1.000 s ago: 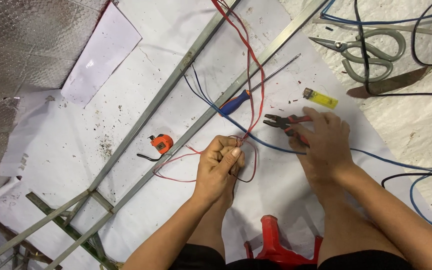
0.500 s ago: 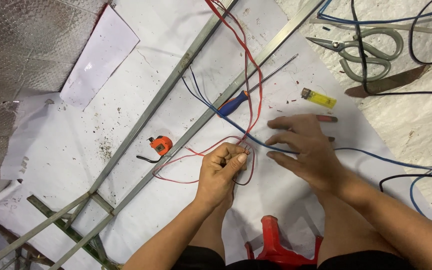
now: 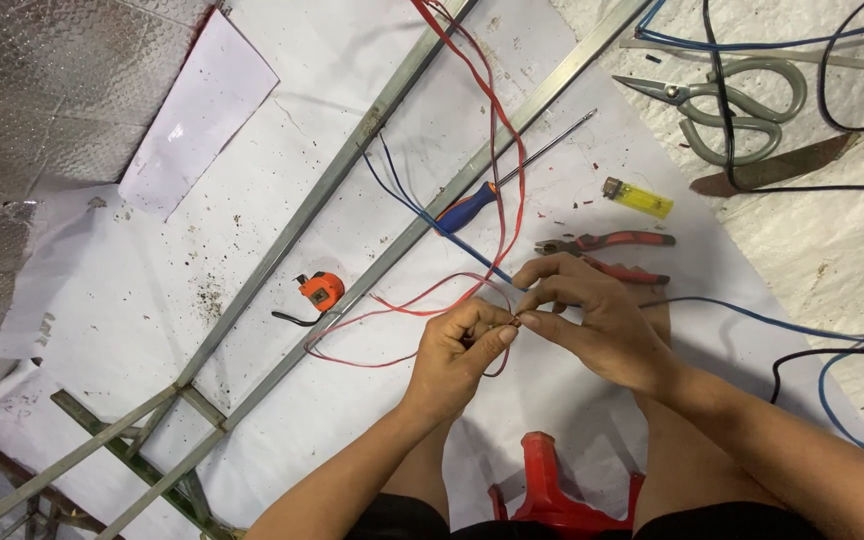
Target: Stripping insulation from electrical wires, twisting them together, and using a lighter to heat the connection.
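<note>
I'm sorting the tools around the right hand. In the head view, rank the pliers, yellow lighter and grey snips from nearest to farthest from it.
From the right hand:
1. Red-handled pliers, just beyond the fingers.
2. Yellow lighter, farther up the white sheet.
3. Grey snips, top right, off the sheet.

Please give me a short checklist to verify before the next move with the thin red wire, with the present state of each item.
1. Thin red wire pinched by left hand: ok.
2. Right hand fingers meet the left hand at the wire end: ok.
3. Bare wire tip exposed: cannot tell, too small.
4. Red-handled pliers within reach beside the right hand: ok.
5. Blue-handled screwdriver lies off the wire: not ok, the red wire crosses it.
6. Small yellow lighter apart from both hands: ok.
</note>
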